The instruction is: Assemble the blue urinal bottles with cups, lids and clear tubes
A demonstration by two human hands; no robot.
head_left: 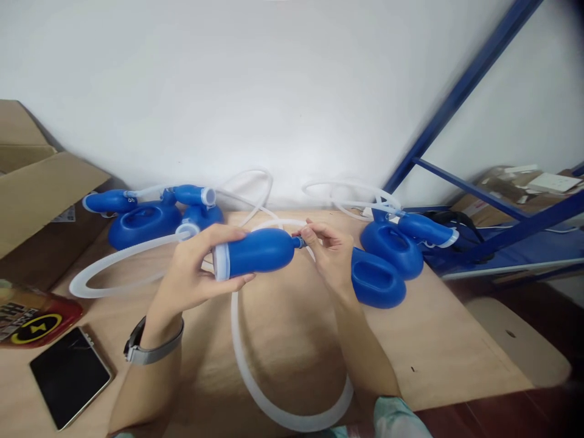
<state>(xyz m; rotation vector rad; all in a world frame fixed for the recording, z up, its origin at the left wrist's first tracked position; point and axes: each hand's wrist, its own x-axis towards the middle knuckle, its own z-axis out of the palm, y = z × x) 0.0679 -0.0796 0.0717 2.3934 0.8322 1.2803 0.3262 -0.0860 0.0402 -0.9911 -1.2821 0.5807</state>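
Note:
A blue bulb-shaped urinal funnel with a white rim lies sideways above the table. My left hand is wrapped round its rim end, thumb on top and fingers underneath. At the narrow nozzle, my right hand pinches with thumb and fingertips. A small metallic-looking part shows there, but the fingers hide what exactly is gripped. The translucent hose loops below the funnel and passes behind my right forearm; its ends are hidden.
Blue urinal bottles with hoses and funnels stand at the back left. More bottles are on the right. A cardboard box, a drink bottle and a black-screened device occupy the left. A blue metal frame and stool stand right.

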